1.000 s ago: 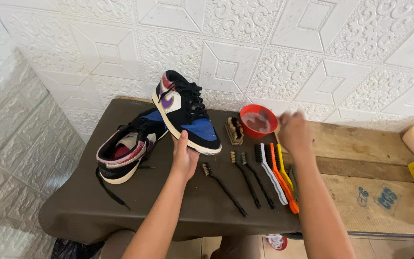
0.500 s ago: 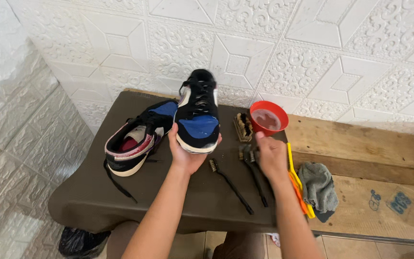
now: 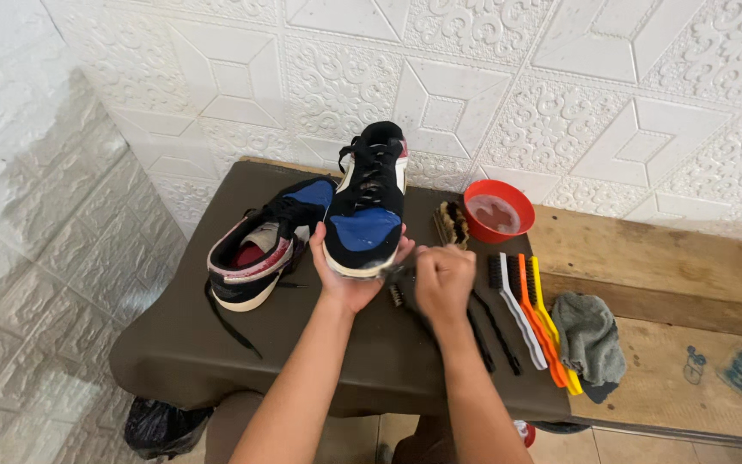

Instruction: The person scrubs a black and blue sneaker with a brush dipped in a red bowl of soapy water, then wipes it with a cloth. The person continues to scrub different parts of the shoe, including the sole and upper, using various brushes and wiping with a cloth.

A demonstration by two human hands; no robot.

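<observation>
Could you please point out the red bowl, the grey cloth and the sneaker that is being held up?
red bowl (image 3: 474, 196), head view, on its left rim.
grey cloth (image 3: 588, 335), head view, on its middle folds.
held sneaker (image 3: 366, 227), head view, on its blue toe.

Bright, even daylight is falling on the scene, glaring softly off the white embossed wall panels. Shadows are staying faint. Focus is holding sharp, with slight wide-angle bending showing toward the edges.
</observation>
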